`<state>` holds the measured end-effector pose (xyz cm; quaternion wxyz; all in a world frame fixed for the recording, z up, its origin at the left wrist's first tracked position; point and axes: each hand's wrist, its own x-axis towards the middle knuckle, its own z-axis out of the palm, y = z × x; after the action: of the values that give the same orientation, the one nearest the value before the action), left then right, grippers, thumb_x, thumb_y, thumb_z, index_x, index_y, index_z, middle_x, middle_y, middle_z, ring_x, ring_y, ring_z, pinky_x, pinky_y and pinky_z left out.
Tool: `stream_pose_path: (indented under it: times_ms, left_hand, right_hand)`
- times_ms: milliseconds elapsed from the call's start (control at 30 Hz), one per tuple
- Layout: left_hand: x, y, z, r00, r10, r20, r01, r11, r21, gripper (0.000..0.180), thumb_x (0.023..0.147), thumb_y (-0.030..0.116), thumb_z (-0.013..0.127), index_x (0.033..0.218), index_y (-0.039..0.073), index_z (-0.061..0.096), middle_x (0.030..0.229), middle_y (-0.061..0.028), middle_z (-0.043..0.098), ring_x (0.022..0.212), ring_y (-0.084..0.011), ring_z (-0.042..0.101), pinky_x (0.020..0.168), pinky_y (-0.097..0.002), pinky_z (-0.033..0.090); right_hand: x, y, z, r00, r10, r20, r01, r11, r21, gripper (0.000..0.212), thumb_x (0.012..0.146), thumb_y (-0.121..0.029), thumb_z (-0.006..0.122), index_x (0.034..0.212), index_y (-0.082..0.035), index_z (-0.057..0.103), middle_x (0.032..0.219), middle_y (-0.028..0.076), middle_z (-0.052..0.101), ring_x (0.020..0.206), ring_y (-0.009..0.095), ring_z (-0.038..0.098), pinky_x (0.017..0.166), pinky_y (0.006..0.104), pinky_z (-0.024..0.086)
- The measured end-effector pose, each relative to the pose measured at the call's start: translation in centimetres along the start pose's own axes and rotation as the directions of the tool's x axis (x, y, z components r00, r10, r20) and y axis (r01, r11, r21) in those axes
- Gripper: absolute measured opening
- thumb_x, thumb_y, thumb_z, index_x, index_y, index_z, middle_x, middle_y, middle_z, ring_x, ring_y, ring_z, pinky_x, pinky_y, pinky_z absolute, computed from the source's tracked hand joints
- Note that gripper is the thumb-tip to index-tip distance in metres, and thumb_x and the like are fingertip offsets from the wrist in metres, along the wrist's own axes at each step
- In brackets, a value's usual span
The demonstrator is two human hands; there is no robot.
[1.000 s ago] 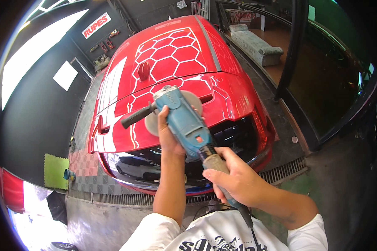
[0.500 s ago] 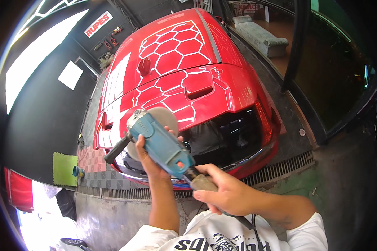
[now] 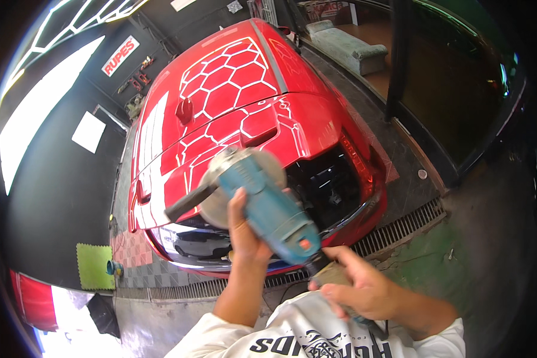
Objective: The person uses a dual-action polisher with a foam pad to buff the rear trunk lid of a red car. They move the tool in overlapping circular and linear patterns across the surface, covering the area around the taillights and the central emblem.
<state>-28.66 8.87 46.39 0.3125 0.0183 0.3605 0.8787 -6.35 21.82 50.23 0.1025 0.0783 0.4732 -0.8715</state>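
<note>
A blue electric polisher (image 3: 274,206) with a black side handle is held up in front of me, its body slanting from upper left to lower right. Its round pale pad (image 3: 216,206) faces away, partly hidden behind the body. My left hand (image 3: 249,230) supports the body from below, thumb along its side and fingers mostly hidden behind it. My right hand (image 3: 361,283) wraps round the worn rear grip near the cord. Beyond the tool stands a glossy red car (image 3: 227,98), its rear toward me, with hexagonal light reflections on the roof.
Metal drain grating (image 3: 400,225) crosses the floor behind the car. Interlocking tiles (image 3: 152,265) and a green mat (image 3: 94,267) with a blue cup-like object (image 3: 111,267) lie at left. A dark wall (image 3: 53,191) rises on the left; a grey bench (image 3: 347,48) stands at upper right.
Both hands and the polisher have shifted right and slightly down in view. The car and room have shifted left in the picture. My grip looks the same.
</note>
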Motion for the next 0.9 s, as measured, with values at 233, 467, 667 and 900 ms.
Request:
stream_pose_path:
  times_ms: [233, 467, 667, 900]
  left_hand:
    - [-2.4, 2.5, -3.8, 0.997, 0.075, -0.005, -0.075, 0.997, -0.021, 0.08, 0.098, 0.062, 0.063, 0.142, -0.005, 0.056, 0.125, -0.0253, 0.07, 0.115, -0.0374, 0.073, 0.099, -0.0602, 0.062]
    - [-0.6, -1.3, 1.1, 0.978, -0.174, 0.114, 0.186, 0.977, -0.1, 0.075, 0.096, 0.06, 0.07, 0.139, 0.0, 0.059, 0.125, -0.022, 0.071, 0.109, -0.0359, 0.075, 0.099, -0.0544, 0.062]
    - [-1.1, -1.3, 0.5, 0.991, -0.093, 0.096, 0.108, 0.98, -0.169, 0.056, 0.1, 0.051, 0.072, 0.133, 0.007, 0.06, 0.114, -0.0135, 0.072, 0.103, -0.0275, 0.075, 0.096, -0.0492, 0.063]
    - [-7.9, 7.9, -7.5, 0.942, 0.266, -0.207, -0.288, 0.954, -0.083, 0.072, 0.101, 0.059, 0.063, 0.141, 0.0, 0.056, 0.12, -0.0236, 0.071, 0.108, -0.039, 0.074, 0.094, -0.0578, 0.064]
  right_hand:
    - [1.7, 0.0, 0.6, 0.983, 0.09, 0.163, -0.086, 0.996, -0.031, 0.071, 0.108, -0.022, 0.068, 0.161, 0.002, 0.026, 0.103, 0.005, 0.059, 0.069, 0.009, 0.061, 0.06, 0.0274, 0.051]
    - [-2.7, -1.0, 0.3, 0.995, 0.007, -0.098, -0.01, 0.999, -0.034, 0.07, 0.107, -0.016, 0.067, 0.16, 0.002, 0.025, 0.119, 0.015, 0.063, 0.071, 0.013, 0.065, 0.06, 0.0298, 0.056]
    - [-2.3, -0.7, 1.5, 0.984, -0.032, -0.176, 0.025, 0.999, -0.045, 0.065, 0.099, -0.024, 0.074, 0.145, 0.004, 0.038, 0.115, 0.024, 0.065, 0.059, 0.019, 0.064, 0.048, 0.0326, 0.053]
    - [6.1, -1.0, 6.2, 0.911, 0.281, 0.301, -0.257, 0.959, -0.116, 0.068, 0.111, -0.02, 0.065, 0.16, 0.002, 0.024, 0.124, 0.017, 0.064, 0.07, 0.013, 0.064, 0.059, 0.0307, 0.054]
